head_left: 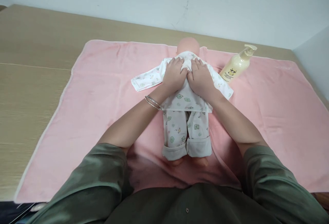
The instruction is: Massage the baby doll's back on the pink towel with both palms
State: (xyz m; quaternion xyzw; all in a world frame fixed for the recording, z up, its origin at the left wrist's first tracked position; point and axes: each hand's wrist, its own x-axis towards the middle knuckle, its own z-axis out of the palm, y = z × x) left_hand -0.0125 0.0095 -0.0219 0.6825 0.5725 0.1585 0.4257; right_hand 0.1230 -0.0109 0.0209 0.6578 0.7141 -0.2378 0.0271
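A baby doll (188,45) lies face down, its bald head pointing away from me. It wears a white printed top (183,100) and matching trousers (176,128) with turned-up cuffs; its feet show below them. My left hand (175,75) rests flat on the left side of the doll's upper back, fingers stretched toward the head. On the right side of the back lies my right hand (200,78), also flat with fingers extended. The two thumbs nearly meet at the middle. The doll's sleeves spread out to both sides.
Under the doll a pink blanket (108,97) with a pale edge covers much of the wooden table (33,46). A cream pump bottle (235,65) lies tilted on the blanket beside the doll's right-hand sleeve. A white wall (128,1) stands behind the table.
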